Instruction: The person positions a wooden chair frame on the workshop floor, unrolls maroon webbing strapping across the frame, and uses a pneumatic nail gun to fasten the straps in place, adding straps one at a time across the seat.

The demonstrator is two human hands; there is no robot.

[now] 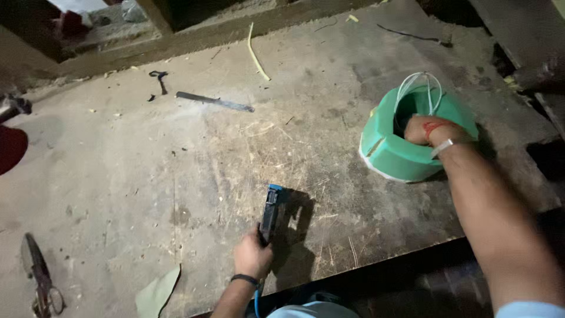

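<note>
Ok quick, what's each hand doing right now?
Left hand: closed around the handle of a blue and black tool standing on the wooden board.
Right hand: reaching into the green roll; whether open or closed cannot be told.

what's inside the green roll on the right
The right hand reaches into the hollow centre of the green roll, where thin white wire loops stick up. The fingers and the bottom are hidden.
</note>
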